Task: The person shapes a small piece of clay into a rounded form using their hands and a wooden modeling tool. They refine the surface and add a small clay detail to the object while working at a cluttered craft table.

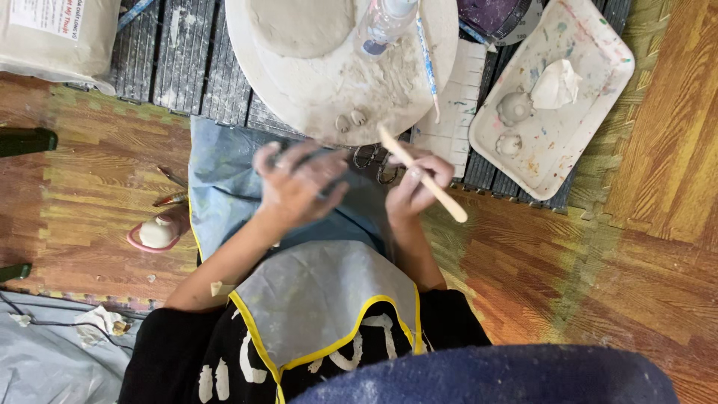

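Observation:
My right hand [419,183] grips a flat wooden modelling stick [422,173] that slants from upper left to lower right, just below the rim of a round white board [314,82]. My left hand [295,183], smeared with clay and blurred, hovers with fingers spread over my lap beside the right hand; whether it holds something I cannot tell. On the board lie a flat clay slab [299,26], two small clay loops [350,120], a clear spray bottle [385,22] and a thin blue brush [428,56].
A white rectangular tray [591,97] with small clay pieces and a crumpled tissue sits at the right. A grey apron with yellow trim [321,299] covers my lap. A pink dish with a clay lump [158,233] lies on the wooden floor at the left, and a clay bag [56,34] at the top left.

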